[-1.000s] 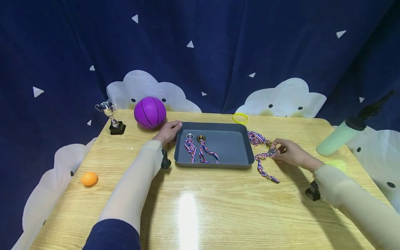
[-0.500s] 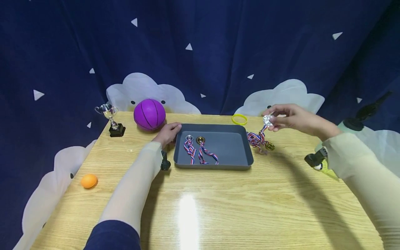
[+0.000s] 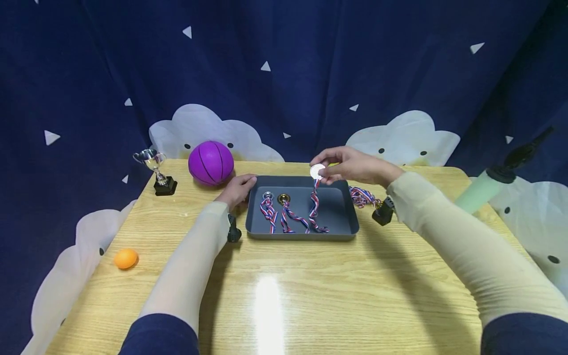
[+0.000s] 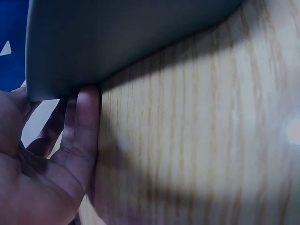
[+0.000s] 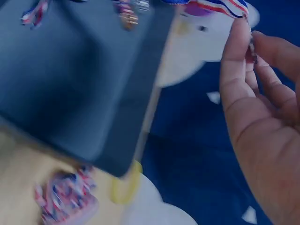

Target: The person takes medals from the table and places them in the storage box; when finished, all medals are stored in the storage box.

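Silver medal (image 3: 317, 171), carried leftward since half a second ago from above the ribbon bundle (image 3: 362, 196) lying just right of the tray on the counter (image 3: 319, 286), now over the tray's far rim, its striped ribbon (image 3: 314, 204) hanging down across the interior. Grey tray (image 3: 306, 236), one: second silver medal (image 3: 267, 195) and gold medal (image 3: 284, 198) side by side in the left half, ribbons attached. Right hand (image 3: 353, 166): fingers pinching the silver medal by thumb and fingertips; left hand (image 3: 236, 191): gripping the tray's far left corner, fingers close together against its outside.
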{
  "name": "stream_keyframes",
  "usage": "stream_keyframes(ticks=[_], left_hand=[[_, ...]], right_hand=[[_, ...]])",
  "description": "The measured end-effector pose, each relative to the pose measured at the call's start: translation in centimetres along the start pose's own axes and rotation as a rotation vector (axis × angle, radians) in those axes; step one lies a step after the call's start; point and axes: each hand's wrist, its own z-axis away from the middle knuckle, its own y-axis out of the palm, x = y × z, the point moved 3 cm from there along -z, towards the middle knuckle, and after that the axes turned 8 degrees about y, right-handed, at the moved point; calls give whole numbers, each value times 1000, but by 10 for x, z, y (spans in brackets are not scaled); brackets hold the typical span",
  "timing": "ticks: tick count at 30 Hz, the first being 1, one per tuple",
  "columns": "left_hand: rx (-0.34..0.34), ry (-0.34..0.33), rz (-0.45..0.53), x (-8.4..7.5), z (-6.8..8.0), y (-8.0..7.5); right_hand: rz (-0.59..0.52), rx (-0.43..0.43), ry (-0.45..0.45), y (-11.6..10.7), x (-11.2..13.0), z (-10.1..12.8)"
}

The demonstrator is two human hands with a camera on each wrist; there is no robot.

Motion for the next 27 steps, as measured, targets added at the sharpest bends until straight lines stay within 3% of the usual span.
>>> stream_keyframes(ticks=[5,11,21,27], left_hand=[[7,-12,5,1,1,1],[1,8,12,0,0,0],[10,27,10,-1,-3,-1],[12,30,-1,-1,-1,-1]], right_hand=[[74,26,59,25,-23,-38],[183,-68,125,44,-41,-66],[456,-184,179,61,-42,-76],[530,-193,207,64,-43,-80]])
